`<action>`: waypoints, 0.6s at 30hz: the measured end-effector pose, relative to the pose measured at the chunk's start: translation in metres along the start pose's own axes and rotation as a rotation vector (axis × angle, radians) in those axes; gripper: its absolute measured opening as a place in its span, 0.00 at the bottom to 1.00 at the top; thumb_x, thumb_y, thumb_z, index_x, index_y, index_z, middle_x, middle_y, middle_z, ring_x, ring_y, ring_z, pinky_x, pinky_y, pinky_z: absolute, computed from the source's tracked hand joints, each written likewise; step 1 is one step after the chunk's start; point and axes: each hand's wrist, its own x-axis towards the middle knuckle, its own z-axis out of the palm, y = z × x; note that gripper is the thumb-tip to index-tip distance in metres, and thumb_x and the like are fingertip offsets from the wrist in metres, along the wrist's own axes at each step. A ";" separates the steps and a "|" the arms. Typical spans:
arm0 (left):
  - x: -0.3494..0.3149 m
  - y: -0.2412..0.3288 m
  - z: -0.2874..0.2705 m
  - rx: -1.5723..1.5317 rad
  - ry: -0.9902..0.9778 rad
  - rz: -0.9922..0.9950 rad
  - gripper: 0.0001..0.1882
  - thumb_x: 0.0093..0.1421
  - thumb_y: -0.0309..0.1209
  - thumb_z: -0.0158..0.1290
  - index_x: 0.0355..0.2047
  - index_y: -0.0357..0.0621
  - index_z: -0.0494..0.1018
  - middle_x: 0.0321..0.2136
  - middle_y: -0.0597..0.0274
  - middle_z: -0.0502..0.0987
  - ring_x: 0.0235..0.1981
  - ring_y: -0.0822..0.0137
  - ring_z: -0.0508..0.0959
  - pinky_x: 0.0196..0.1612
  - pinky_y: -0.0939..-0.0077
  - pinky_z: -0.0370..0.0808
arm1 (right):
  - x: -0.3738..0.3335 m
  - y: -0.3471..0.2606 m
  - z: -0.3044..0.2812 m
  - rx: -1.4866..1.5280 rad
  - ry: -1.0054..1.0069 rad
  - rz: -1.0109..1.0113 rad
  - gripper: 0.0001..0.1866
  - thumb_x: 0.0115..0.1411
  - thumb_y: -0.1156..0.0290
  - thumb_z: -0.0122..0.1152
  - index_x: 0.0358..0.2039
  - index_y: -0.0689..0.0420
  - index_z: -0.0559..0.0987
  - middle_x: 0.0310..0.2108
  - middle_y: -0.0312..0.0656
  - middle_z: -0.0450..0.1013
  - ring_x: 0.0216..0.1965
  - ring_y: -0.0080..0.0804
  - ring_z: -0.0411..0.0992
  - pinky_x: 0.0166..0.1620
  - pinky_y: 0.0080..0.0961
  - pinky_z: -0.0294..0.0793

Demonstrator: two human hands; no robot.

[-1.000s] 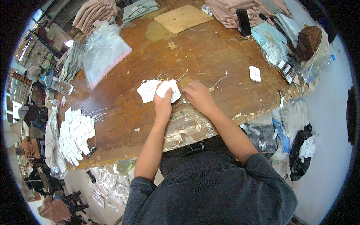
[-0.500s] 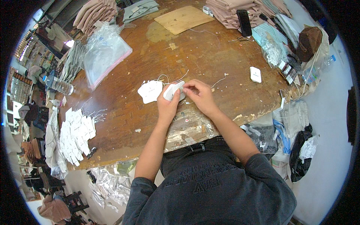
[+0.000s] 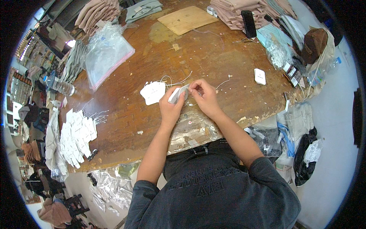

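Carefully now: best to keep the small white paper tag (image 3: 178, 95) steady and a little above the worn brown wooden table (image 3: 228, 53), tilted so that its end faces the other hand, and to bring the thin white string (image 3: 223, 82) to it slowly, without pulling on the loose end.

Left hand (image 3: 170, 107): closed around the tag, thumb and fingers pressed on its two faces, with the tag standing up out of the grip.

Right hand (image 3: 204, 97): fingertips pinched together at the upper end of the tag, touching it; impossible to tell whether a string lies between them, being too small to see.

Just beside the left hand, flat on the table: a small heap of the same white tags (image 3: 153, 92) with strings trailing away. Well apart, near the left edge: a large spread of white tags (image 3: 78, 135).
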 end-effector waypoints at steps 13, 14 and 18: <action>0.003 0.006 -0.001 0.211 -0.039 0.368 0.09 0.52 0.25 0.60 0.35 0.42 0.78 0.31 0.60 0.80 0.32 0.63 0.79 0.36 0.74 0.74 | 0.001 0.003 -0.001 0.092 -0.011 0.146 0.07 0.59 0.84 0.57 0.36 0.62 0.71 0.35 0.38 0.73 0.36 0.20 0.72 0.42 0.19 0.74; 0.005 0.006 0.000 0.239 -0.026 0.451 0.09 0.51 0.25 0.61 0.35 0.43 0.78 0.32 0.60 0.80 0.32 0.60 0.79 0.37 0.72 0.74 | 0.002 0.002 -0.002 0.154 -0.008 0.123 0.07 0.59 0.84 0.58 0.37 0.62 0.71 0.35 0.38 0.73 0.36 0.20 0.73 0.42 0.19 0.74; 0.005 0.011 -0.002 0.625 -0.005 0.595 0.13 0.45 0.29 0.61 0.35 0.53 0.80 0.36 0.69 0.78 0.39 0.64 0.76 0.40 0.66 0.69 | 0.006 -0.003 -0.007 0.349 0.032 0.302 0.09 0.58 0.82 0.60 0.40 0.61 0.73 0.33 0.36 0.74 0.36 0.19 0.73 0.42 0.16 0.73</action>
